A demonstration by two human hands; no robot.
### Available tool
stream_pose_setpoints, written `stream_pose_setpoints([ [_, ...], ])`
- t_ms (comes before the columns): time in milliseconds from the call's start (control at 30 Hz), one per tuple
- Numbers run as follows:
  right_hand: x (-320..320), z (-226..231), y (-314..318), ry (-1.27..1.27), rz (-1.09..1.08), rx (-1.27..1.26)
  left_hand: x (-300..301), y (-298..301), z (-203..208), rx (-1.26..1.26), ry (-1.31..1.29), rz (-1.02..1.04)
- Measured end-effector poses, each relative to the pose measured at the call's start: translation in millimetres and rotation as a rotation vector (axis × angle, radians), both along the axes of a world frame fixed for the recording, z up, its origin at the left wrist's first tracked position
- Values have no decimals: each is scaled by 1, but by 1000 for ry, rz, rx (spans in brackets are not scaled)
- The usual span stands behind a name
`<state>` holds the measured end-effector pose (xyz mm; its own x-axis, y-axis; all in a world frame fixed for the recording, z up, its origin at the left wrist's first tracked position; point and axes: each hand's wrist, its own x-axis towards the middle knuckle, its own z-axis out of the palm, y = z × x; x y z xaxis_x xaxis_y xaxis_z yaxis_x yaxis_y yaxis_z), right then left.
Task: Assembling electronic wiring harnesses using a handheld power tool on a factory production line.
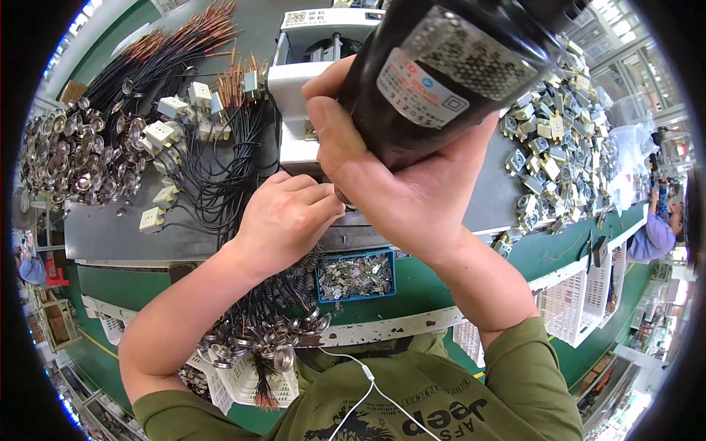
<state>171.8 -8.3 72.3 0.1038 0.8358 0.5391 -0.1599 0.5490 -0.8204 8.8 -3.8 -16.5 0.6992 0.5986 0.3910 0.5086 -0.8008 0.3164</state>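
Note:
My right hand [415, 195] is wrapped round a thick black power tool [368, 110], probably an electric screwdriver, which looms large and tilted at the upper middle. Its lower end is mostly hidden behind my right hand. My left hand [283, 220] is closed at the bench edge, fingertips curled beside the tool's lower end; what they pinch is hidden. Just beyond both hands stands a white bench device [298, 151], partly covered by the tool. Black wires [220, 180] with cream connector blocks [159, 135] lie directly left of my left hand.
Round metal parts [81, 158] on black wires pile up at the far left. Loose cream-and-grey blocks [540, 158] heap at the right. Below the bench edge sits a blue tray [319, 287] of small metal pieces. White baskets [570, 301] stand lower right; another person [651, 239] is beyond.

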Motion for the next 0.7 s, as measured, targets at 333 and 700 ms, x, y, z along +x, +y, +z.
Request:
stream_pose_setpoints([
  [333,-2,-27,29,-18,-24,339,1,0,-5,-54,-39,12],
  [700,3,-20,21,-47,90,93,-3,0,9,-108,46,12],
])
